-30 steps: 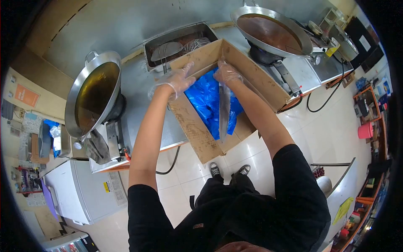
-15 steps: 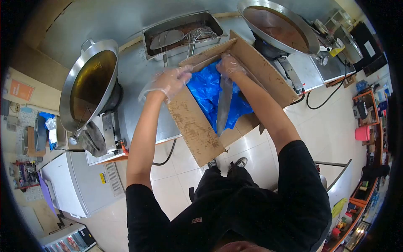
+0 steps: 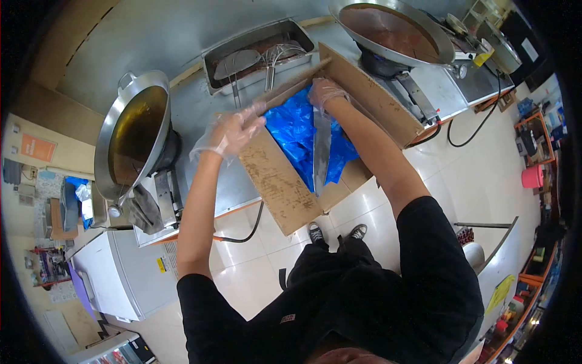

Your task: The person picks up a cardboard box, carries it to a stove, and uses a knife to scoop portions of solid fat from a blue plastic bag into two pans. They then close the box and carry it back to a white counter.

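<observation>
A cardboard box (image 3: 277,185) lies open on the metal counter, with a crumpled blue plastic bag (image 3: 293,130) inside. My right hand (image 3: 327,93), in a clear plastic glove, is closed round the top end of a long knife (image 3: 322,145). Its broad blade points down toward me over the blue bag. My left hand (image 3: 233,134), also in a loose clear glove, is held at the box's left edge, fingers apart and pointing toward the bag, holding nothing.
A wok of oil (image 3: 138,136) stands on a burner at the left, and another wok (image 3: 388,30) at the upper right. Behind the box is a metal tray (image 3: 254,70) with strainers. A dark cloth (image 3: 142,209) hangs by the left burner.
My left hand has shifted slightly left and down, away from the bag. My right hand has stayed on the knife, whose blade has turned a little more upright. The camera view has shifted slightly.
</observation>
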`<state>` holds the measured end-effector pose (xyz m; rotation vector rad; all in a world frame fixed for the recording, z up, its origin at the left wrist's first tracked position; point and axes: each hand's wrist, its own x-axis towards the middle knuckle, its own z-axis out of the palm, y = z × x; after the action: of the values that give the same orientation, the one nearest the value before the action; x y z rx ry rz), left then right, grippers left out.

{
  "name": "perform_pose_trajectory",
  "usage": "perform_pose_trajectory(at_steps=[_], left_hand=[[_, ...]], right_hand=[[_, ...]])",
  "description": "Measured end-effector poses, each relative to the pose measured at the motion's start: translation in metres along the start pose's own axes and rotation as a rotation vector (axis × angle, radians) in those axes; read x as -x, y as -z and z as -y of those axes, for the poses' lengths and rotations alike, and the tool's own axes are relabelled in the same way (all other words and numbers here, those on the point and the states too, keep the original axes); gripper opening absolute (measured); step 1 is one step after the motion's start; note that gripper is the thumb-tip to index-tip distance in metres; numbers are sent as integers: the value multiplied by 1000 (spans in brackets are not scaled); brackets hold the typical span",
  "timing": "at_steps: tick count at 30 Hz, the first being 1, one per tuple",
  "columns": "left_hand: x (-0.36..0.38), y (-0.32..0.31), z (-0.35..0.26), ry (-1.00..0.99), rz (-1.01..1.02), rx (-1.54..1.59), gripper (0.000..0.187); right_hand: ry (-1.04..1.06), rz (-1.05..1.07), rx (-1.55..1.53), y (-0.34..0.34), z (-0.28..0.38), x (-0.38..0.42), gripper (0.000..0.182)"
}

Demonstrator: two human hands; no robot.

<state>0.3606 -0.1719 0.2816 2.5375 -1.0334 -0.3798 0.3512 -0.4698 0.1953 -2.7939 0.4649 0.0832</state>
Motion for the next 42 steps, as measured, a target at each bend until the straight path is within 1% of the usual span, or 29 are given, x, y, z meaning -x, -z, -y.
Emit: perform_pose_trajectory(at_steps=[3,5,6,7,9,10,11,12,13,14,15,16,17,18,21,22,23,24,26,27,30,33,35,38,41,42], left_hand=[[-25,-14,23,-71,-356,115,43],[-54,-32,46,-238,-459,622,42],[-61,-31,43,-325,-497,878,42],[-68,-29,40,-410,-534,1000,41],[-73,-19,10,-271,-523,871,39],[-85,-20,-11,-234,-511,819,39],[-98,-31,-25,-260,-532,824,37],[-102,-32,-36,-327,-581,708,35],[-104,-30,-36,-398,-635,593,34],[-113,-34,-23,-376,-649,627,35],[-119,-43,-8,-379,-691,700,36],[-109,-40,5,-265,-619,609,32],[-100,-44,14,-275,-487,734,30],[-96,-44,17,-271,-356,847,28],[-63,-16,-32,-238,-126,432,30],[-61,-11,-35,-206,-76,404,30],[-63,-6,-41,-181,-28,377,30],[-69,-4,-48,-160,20,349,30],[-85,-12,-32,-113,17,404,26],[-89,-12,-31,-85,15,429,26],[-94,-1,-36,-178,-173,-264,31],[-106,-3,-36,-202,156,-380,42],[-108,0,-43,-174,244,-398,47],[-95,4,-62,-143,321,-416,52],[-91,3,-62,-141,407,-429,57],[-91,3,-60,-144,441,-432,60]], right_hand=[[-76,-34,-19,-3,-1,-11,48],[-87,-86,37,2,7,1,38],[-98,-113,65,5,12,4,35],[-81,-62,16,6,14,2,37],[-75,26,-69,0,3,-6,41],[-94,4,-75,-10,-5,-14,38],[-87,-31,-83,-6,-6,-6,36],[-79,12,-84,-15,-15,-20,35],[-44,-137,-90,-48,-30,-41,36],[37,-35,-71,-41,-35,-39,39],[55,25,-74,-16,-23,-20,41],[-41,-9,-77,-22,-14,-21,42],[32,75,-76,-7,-13,-13,37],[6,90,-28,-10,-9,-16,33],[-20,176,16,-18,-5,-31,27],[-20,209,21,-19,-6,-33,25],[-58,126,-60,-9,-1,-16,25],[-37,56,-55,-23,-5,-25,25],[7,-77,-46,-46,-12,-43,25],[8,-67,-32,-43,-12,-43,26],[1,-39,-43,-43,-12,-43,29],[-9,-20,-86,-50,-15,-45,32],[-17,2,-79,-51,-17,-42,33],[-97,-199,-380,-51,-19,-22,29],[-198,-517,-652,-86,-19,-25,27],[-245,-525,-683,-82,-15,-14,28]])
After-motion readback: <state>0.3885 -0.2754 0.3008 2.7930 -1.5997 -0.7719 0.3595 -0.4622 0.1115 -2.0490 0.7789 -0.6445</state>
